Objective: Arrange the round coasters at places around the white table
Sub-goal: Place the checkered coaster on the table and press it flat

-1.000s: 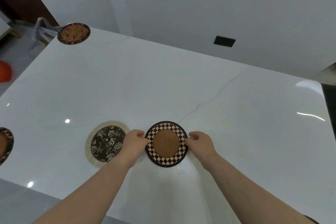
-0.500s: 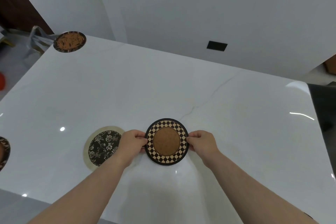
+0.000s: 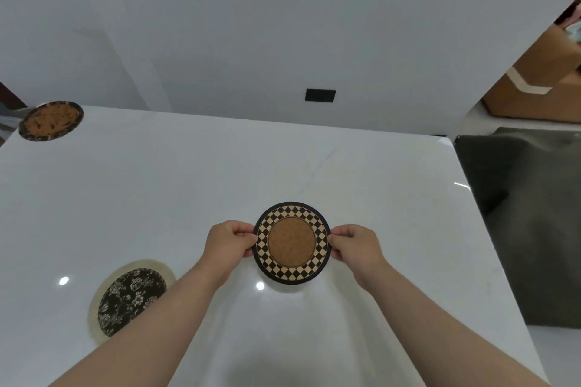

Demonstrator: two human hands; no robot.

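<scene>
A round coaster with a black-and-cream checkered ring and a cork centre (image 3: 291,242) is held over the white table (image 3: 220,173). My left hand (image 3: 229,243) pinches its left edge and my right hand (image 3: 355,247) pinches its right edge. A floral black coaster with a cream rim (image 3: 130,297) lies flat on the table to the left of my left forearm. At the table's far left corner rests a third coaster, cork with a dark rim (image 3: 50,120).
A dark grey mat (image 3: 528,223) covers the floor past the table's right edge. Brown cardboard boxes (image 3: 534,82) stand at the far right. A white wall with a black socket plate (image 3: 320,95) runs behind the table.
Both hands have carried the checkered coaster to the right, away from the floral coaster. The view has swung right, so the coaster at the left edge has left the frame.
</scene>
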